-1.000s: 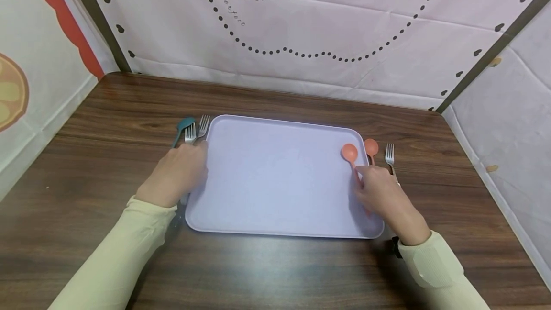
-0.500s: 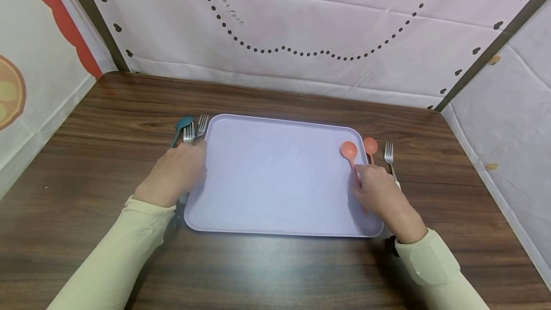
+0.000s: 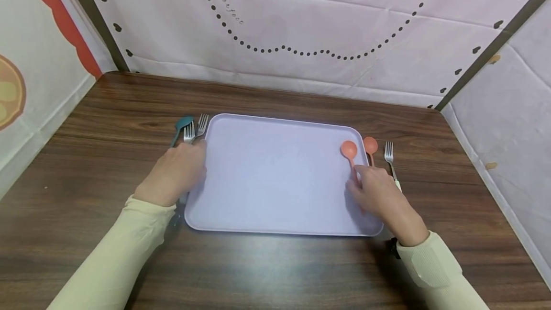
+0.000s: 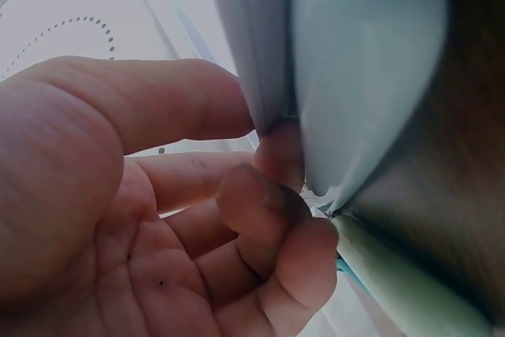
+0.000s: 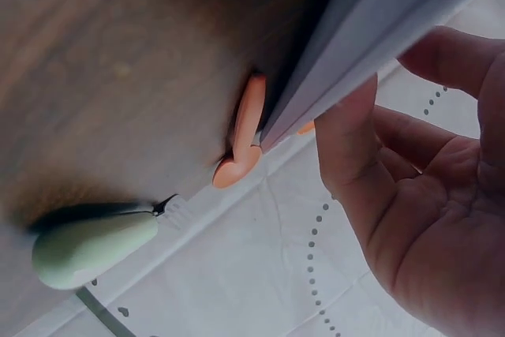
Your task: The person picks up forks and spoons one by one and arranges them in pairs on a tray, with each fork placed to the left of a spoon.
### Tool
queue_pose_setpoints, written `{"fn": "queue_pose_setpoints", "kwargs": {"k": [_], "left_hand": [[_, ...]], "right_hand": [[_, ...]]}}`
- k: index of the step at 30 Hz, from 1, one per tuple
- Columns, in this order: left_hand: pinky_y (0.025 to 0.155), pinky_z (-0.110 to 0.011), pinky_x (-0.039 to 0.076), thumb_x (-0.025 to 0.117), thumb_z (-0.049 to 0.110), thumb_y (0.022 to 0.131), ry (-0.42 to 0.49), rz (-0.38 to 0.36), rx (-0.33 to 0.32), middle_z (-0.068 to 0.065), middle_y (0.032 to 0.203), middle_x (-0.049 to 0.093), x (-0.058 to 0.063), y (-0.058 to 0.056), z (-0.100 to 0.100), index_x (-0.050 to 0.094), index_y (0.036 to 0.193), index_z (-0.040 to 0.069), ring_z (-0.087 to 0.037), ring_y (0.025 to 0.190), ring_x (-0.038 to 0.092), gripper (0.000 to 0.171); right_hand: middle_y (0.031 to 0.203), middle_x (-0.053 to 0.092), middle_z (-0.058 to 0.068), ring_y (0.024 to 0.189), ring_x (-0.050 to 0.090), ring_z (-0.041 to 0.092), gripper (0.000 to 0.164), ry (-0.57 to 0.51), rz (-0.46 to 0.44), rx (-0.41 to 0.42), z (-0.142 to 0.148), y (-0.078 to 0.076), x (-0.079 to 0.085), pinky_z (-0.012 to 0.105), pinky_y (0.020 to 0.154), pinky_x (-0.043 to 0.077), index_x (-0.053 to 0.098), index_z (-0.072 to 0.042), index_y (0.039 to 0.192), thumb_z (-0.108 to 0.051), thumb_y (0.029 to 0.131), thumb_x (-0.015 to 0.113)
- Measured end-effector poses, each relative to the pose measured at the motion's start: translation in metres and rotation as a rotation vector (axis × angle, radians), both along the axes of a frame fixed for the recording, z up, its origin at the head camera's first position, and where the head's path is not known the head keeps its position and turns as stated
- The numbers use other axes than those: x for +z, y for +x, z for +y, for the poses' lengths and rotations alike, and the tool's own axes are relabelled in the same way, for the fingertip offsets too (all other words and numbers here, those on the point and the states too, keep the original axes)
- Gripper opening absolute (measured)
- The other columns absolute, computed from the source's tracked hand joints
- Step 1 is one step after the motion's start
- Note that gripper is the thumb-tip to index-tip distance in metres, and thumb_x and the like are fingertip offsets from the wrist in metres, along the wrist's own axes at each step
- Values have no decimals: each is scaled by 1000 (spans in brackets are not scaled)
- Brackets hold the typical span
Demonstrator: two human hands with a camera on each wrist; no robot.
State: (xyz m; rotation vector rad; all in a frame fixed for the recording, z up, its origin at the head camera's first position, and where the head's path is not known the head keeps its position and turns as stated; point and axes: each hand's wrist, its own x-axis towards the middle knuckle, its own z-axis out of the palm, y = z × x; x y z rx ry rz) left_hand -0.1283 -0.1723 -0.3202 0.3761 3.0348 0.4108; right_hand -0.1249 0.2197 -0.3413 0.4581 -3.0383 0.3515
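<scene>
A pale lilac tray [image 3: 275, 176] lies on the table. At its left edge, my left hand [image 3: 178, 171] pinches the rim between thumb and index finger, the other fingers curled below. Close beside that hand are a teal spoon [image 3: 184, 122] and two forks, one fork [image 3: 189, 132] partly covered by the hand. Inside the tray's right side lies an orange spoon [image 3: 349, 149]. My right hand [image 3: 376, 190] is over its handle, thumb and index finger apart in the right wrist view; the rim hides most of this spoon there.
A second orange spoon [image 3: 370, 145] lies just outside the tray's right rim. Further right is a fork [image 3: 389, 152], with a pale green handle [image 5: 95, 252] in the right wrist view. Fabric walls [image 3: 301, 23] border the wooden table [image 3: 275, 271].
My right thumb has moved left, away from the orange spoon's handle. The spoon lies still in the tray. My left hand keeps its place on the rim.
</scene>
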Motion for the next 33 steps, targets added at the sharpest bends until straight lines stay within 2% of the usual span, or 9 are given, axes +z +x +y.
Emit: {"fn": "queue_pose_setpoints", "kwargs": {"k": [5, 10, 20, 28, 30, 33], "left_hand": [[39, -37, 41, 42, 1, 88, 5, -16, 8, -17, 66, 47, 1, 0, 1, 45, 88, -3, -27, 52, 47, 5], [39, -35, 41, 40, 1, 89, 0, -25, 17, -16, 66, 47, 1, 0, 1, 45, 88, -4, -25, 51, 47, 8], [39, -36, 42, 41, 1, 88, 1, -12, 12, -17, 66, 47, 0, 0, 0, 46, 88, -4, -26, 52, 48, 7], [40, -37, 42, 41, 2, 88, 0, -8, 5, -17, 66, 47, -2, -1, -1, 46, 88, -3, -27, 53, 48, 6], [40, -37, 42, 41, 1, 88, 1, -8, 3, -17, 66, 47, -2, -1, -1, 46, 88, -2, -27, 53, 48, 6], [40, -37, 42, 42, 1, 87, 5, -9, 0, -17, 66, 47, -1, -1, -1, 46, 88, -3, -27, 54, 48, 6]], "right_hand": [[45, 42, -5, 51, 44, 18, 15, -4, 26, -3, 3, 4, 3, 35, 45, 36, 50, -11, 71, -18, 84, 56], [52, 44, -2, 54, 45, 19, 13, -13, 43, -7, 9, 7, 5, 37, 46, 39, 53, -11, 76, -19, 84, 58], [56, 40, 2, 53, 40, 20, 15, -21, 69, -52, 18, 9, 9, 34, 43, 34, 48, -11, 68, -16, 79, 57], [55, 39, 0, 50, 38, 16, 22, -31, 71, -58, 27, 12, 10, 33, 43, 32, 43, -12, 66, -15, 81, 59], [56, 40, 0, 51, 39, 16, 20, -25, 70, -60, 29, 13, 10, 33, 43, 33, 45, -12, 68, -16, 82, 59], [58, 44, 1, 52, 40, 16, 11, -22, 52, -73, 32, 14, 9, 33, 44, 34, 55, -9, 80, -18, 83, 60]]}}
